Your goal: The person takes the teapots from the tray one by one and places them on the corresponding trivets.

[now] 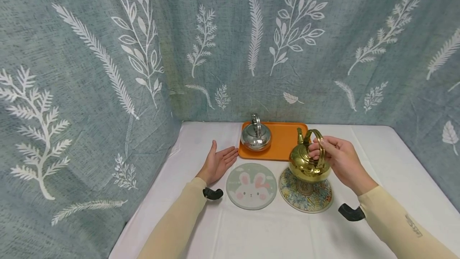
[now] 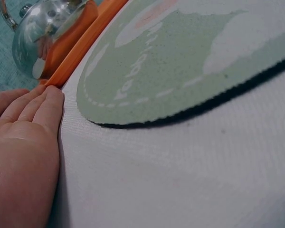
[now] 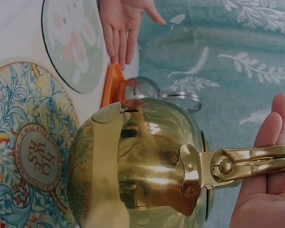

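My right hand [image 1: 340, 159] holds a shiny gold kettle [image 1: 305, 168] by its arched handle [image 3: 256, 160], fingers curled round it. In the right wrist view the kettle is raised above a round floral mat [image 3: 9, 114] with lettering at its centre. The left hand [image 1: 218, 164] lies palm up with fingers straight and holds nothing. Its fingertips are right at the left edge of an orange tray [image 1: 287, 143]. On the tray's left half sits a silver kettle [image 1: 256, 137], its handle upright.
A round green mat with a bunny face [image 1: 251, 186] lies on the white tablecloth [image 1: 258, 235], between the left hand and the floral mat. Blue-green curtains [image 1: 230, 51] with white leaf prints stand behind the table and along both sides.
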`<state>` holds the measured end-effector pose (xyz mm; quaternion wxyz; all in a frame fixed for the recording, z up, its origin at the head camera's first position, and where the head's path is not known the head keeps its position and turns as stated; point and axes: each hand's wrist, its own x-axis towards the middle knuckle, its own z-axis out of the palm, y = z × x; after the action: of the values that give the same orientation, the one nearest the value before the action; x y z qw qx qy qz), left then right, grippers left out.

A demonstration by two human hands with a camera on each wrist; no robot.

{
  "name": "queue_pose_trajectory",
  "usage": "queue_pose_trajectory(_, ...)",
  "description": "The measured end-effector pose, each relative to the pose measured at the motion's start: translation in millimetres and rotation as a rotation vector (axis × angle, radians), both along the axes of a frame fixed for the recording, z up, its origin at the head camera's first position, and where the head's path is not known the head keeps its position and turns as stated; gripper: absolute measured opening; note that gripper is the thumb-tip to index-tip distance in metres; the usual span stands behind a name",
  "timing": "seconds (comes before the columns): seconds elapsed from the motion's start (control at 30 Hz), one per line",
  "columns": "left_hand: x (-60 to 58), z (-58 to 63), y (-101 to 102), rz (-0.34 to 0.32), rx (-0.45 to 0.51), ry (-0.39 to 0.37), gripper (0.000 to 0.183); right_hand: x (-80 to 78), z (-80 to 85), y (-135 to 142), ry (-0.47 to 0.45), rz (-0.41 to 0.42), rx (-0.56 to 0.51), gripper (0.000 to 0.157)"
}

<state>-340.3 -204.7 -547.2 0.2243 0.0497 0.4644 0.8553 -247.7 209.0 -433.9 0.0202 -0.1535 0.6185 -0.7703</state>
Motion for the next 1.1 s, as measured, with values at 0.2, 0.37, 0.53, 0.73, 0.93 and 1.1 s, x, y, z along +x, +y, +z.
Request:
queue_pose_trajectory(0.2,0.3,-1.1,-0.4,-0.012,0.002,0.014,0.112,4.6,-1.3,2.6,0.011,-0.007,-0.01,0.024)
queue_pose_trajectory(0.37,1.2,-1.8,-1.8,-0.002,0.007,0.003,0.113,8.3,-3.4,2.5,0.005,0.008,-0.023,0.023)
queue_pose_trajectory(0.53,1.6,-1.1,0.1,-0.007,0.006,0.0,0.111,12.5,-5.5,2.0,0.003,0.004,-0.021,0.023)
queue_pose_trajectory(0.73,1.3,-1.7,-1.4,-0.002,-0.002,-0.007,0.111,17.6,-7.8,-1.5,-0.007,0.005,-0.013,0.031)
queue_pose_trajectory(0.93,1.6,-0.9,-1.2,0.0,-0.006,0.004,0.111,21.6,-12.8,-1.0,-0.019,-0.004,0.008,0.037)
queue_pose_trajectory(1.1,1.5,-1.4,-3.3,-0.008,-0.004,0.007,0.113,24.1,-16.4,-3.2,-0.01,0.0,0.004,0.035)
